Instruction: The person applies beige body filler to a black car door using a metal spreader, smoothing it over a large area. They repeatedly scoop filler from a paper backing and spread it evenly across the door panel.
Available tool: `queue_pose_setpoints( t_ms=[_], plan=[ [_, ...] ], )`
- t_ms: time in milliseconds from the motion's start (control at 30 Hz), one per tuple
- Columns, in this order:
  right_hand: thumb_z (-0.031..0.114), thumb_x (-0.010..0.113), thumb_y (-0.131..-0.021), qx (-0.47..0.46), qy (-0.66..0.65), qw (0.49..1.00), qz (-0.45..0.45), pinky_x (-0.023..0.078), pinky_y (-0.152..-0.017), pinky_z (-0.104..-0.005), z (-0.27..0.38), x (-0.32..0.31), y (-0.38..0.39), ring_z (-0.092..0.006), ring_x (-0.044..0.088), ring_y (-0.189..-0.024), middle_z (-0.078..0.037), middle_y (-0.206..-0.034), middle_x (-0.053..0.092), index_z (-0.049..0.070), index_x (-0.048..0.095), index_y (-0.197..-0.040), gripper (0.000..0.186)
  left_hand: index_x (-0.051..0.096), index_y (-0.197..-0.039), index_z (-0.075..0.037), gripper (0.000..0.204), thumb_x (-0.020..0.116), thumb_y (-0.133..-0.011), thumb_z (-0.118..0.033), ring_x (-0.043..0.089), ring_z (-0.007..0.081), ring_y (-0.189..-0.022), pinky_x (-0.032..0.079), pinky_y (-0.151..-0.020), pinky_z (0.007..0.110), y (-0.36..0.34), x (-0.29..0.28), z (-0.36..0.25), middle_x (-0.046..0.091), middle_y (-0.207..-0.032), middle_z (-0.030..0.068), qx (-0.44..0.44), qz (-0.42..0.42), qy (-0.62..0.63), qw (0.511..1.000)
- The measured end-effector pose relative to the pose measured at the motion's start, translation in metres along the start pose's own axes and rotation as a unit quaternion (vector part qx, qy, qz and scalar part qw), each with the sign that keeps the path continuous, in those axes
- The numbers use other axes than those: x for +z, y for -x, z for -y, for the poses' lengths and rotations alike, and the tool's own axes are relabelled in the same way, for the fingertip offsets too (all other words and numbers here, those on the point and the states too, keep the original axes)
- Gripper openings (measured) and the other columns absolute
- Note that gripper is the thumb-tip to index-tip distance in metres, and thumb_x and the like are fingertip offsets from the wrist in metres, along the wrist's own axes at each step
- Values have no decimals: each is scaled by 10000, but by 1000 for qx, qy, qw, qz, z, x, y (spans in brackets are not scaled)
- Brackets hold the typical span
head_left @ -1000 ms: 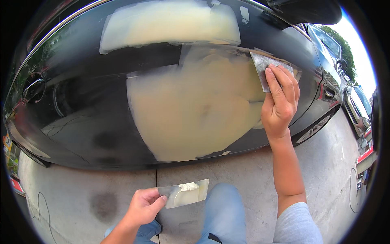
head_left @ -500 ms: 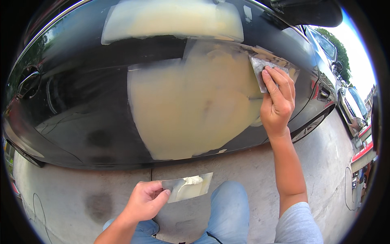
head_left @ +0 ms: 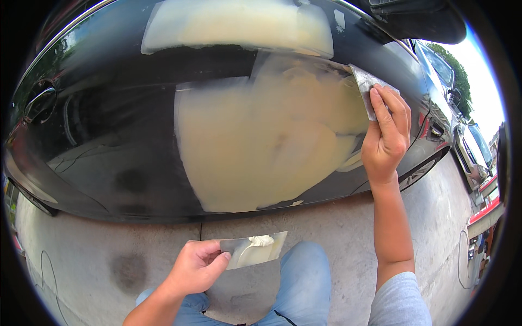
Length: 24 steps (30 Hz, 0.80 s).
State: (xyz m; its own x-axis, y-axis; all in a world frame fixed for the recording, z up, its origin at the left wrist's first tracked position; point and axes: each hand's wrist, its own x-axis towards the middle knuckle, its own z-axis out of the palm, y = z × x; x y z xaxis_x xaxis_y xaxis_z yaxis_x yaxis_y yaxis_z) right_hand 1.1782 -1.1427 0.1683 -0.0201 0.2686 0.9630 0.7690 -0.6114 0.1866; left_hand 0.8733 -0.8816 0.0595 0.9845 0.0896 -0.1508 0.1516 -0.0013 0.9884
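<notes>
A black car door [head_left: 130,146] fills the upper middle of the view, with a large beige patch of body filler [head_left: 261,136] on its panel. A second, paler filler patch [head_left: 239,27] lies higher up. My right hand [head_left: 387,125] grips a thin grey spreader [head_left: 365,89], its blade laid against the panel at the right edge of the large patch. Low in front of me, my left hand [head_left: 198,266] pinches a flat putty plate [head_left: 255,258] by its left end. A lump of cream-coloured filler [head_left: 261,240] sits on that plate, with more smeared below it.
The car's side mirror [head_left: 418,22] juts out at upper right. A door handle [head_left: 41,103] is at far left. Concrete floor [head_left: 163,239] lies below, with my knees [head_left: 304,277] close to the plate. Another car [head_left: 473,152] and a red-edged stand [head_left: 484,209] are at right.
My right hand and spreader have moved right along the panel, toward the patch's edge. Wet streaks near the upper right of the patch look smoothed. The left hand has barely moved.
</notes>
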Motion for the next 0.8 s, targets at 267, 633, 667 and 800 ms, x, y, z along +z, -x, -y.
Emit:
queue_pose_setpoints(
  t_ms=[267,633,667,800],
  plan=[
    [-160,658,-726,-46,8,998,33,551,-1022,-445,11,1,15,-351,682,-1160,-115,-1206,747,18,813,-1158,492,754,-1173,56,220,632,-1012,-32,525,6,-722,430,-598,226,5,-1,0,647,-803,-61,3,-10,4,1000],
    [-163,647,-736,-58,8,997,48,549,-1018,-433,13,2,5,-357,688,-1160,-112,-1203,751,27,812,-1155,488,755,-1139,54,201,635,-1001,-29,511,13,-703,435,-593,232,4,-2,-2,632,-770,-54,21,-9,-10,1000],
    [-170,633,-724,-52,-2,997,60,549,-1013,-427,14,-1,5,-350,690,-1145,-118,-1196,750,10,806,-1157,501,754,-1138,54,200,636,-999,-29,512,13,-703,437,-593,233,3,-2,-3,632,-766,-52,21,-7,-15,1000],
    [-186,624,-745,-19,-48,998,27,543,-1006,-401,11,-7,-4,-323,692,-1107,-134,-1173,744,-35,792,-1155,468,752,-1086,55,169,643,-991,-34,516,19,-699,447,-596,239,1,-2,-2,634,-752,-37,14,-20,-17,1000]
  ],
)
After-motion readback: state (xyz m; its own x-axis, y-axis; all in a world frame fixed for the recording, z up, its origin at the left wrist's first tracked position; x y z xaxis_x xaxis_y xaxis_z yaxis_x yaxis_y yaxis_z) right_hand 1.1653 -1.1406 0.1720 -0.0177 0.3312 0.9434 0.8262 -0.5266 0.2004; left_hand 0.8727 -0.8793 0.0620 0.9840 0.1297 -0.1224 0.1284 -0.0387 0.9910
